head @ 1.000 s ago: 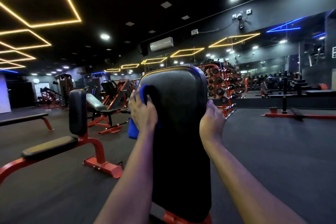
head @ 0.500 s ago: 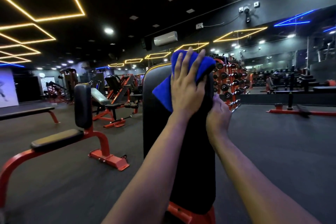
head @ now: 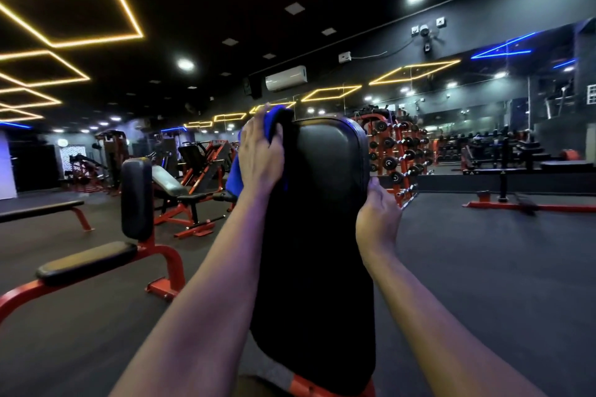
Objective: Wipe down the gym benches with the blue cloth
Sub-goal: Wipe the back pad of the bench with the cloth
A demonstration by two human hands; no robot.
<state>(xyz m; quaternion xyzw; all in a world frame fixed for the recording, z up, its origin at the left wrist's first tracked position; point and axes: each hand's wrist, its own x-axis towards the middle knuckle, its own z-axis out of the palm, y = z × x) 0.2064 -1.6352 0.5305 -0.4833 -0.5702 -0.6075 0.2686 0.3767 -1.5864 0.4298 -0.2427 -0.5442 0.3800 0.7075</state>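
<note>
Head view: my left hand [head: 261, 159] bunches the limp blue cloth [head: 233, 176] at the top of the stiff black padded backrest [head: 325, 203]; my right hand [head: 377, 219] grips its edge.

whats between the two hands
Head view: the black backrest pad stands between them, left hand holding the blue cloth at its upper left edge, right hand holding its right edge.

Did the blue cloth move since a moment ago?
Yes. The blue cloth slid left along the top of the black backrest pad, from near its right corner to its left corner, gripped by the left hand.
</note>
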